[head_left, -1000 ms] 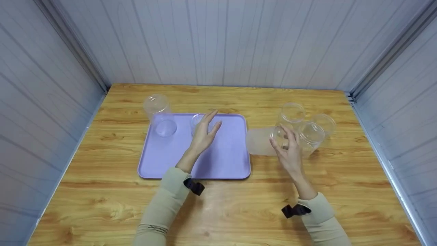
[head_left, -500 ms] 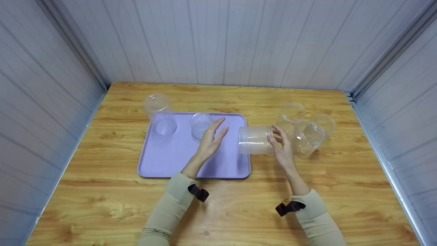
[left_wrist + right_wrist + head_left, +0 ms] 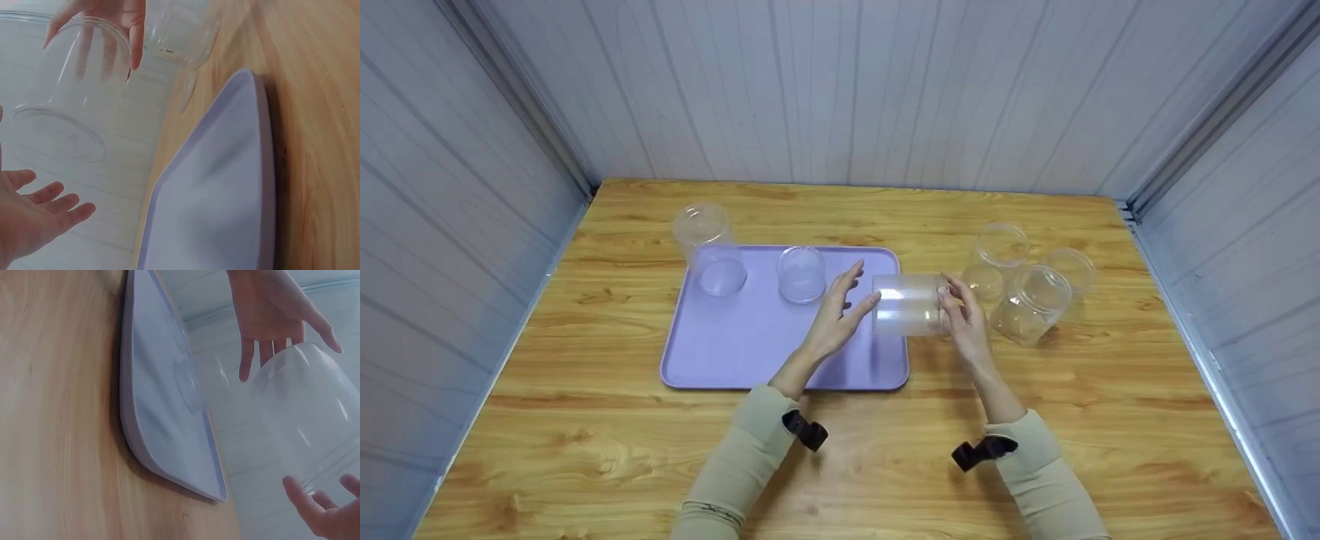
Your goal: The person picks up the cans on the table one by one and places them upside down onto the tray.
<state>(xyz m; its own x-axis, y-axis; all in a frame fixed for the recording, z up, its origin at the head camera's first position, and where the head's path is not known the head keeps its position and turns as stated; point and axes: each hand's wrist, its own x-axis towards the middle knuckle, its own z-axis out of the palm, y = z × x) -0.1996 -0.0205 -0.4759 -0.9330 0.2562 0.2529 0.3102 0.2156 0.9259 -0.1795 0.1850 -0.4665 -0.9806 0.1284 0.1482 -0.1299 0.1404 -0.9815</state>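
Observation:
My right hand (image 3: pixel 966 322) holds a clear plastic jar (image 3: pixel 911 304) by its right end, thumb in front, with the jar lying sideways in the air over the tray's right edge. Just left of the jar's other end is my left hand (image 3: pixel 834 319), its fingers extended and thumb apart, holding nothing. In the left wrist view, a gap shows between the left fingers (image 3: pixel 53 205) and the jar (image 3: pixel 73 84). The right wrist view shows the jar (image 3: pixel 315 410) between both hands. Below lies a lilac tray (image 3: pixel 720 352).
On the tray stand a short clear jar (image 3: pixel 801 277) at the back middle and a tall clear one (image 3: pixel 712 255) at the back left. Three more clear jars, including a front one (image 3: pixel 1035 300), stand close together right of the tray. Panelled walls (image 3: pixel 847 90) enclose the wooden table (image 3: pixel 885 465).
My right hand has carried the jar leftward, away from the group of jars to above the tray's right edge. My left hand has shifted right and slightly toward me, uncovering the short jar.

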